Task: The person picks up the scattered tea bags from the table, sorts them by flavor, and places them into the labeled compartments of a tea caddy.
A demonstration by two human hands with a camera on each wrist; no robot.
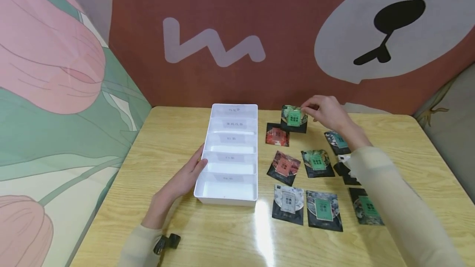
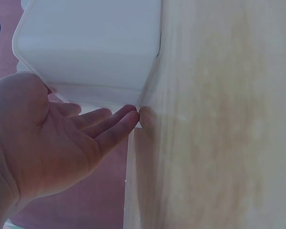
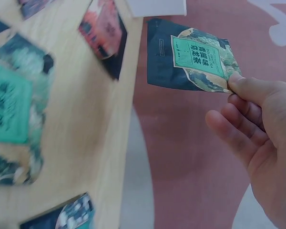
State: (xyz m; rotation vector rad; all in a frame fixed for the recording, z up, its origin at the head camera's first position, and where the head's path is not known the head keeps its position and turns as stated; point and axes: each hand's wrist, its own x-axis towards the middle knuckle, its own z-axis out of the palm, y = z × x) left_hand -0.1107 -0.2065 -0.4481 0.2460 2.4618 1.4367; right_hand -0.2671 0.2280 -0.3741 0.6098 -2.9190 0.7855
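Observation:
With the thumb and index finger, my right hand (image 1: 328, 112) pinches the corner of a green-labelled tea packet (image 3: 195, 59). The packet is up off the table, overlapping a red tea packet (image 1: 277, 136) in the head view. My left hand (image 1: 187, 174) grips the near left side of a white divided box (image 1: 226, 202). Its thumb lies over the rim, and its fingers (image 2: 117, 129) run along the outer wall near the tabletop. Paper labels with writing mark the box's compartments.
Right of the box lie several more packets: a pinkish-red one (image 1: 283, 168), green ones (image 1: 317, 163) and a grey-white one (image 1: 288, 204). Others lie partly under my right forearm. A patterned wall (image 1: 222, 81) borders the table's far edge. Small black objects (image 1: 168, 242) sit by my left sleeve.

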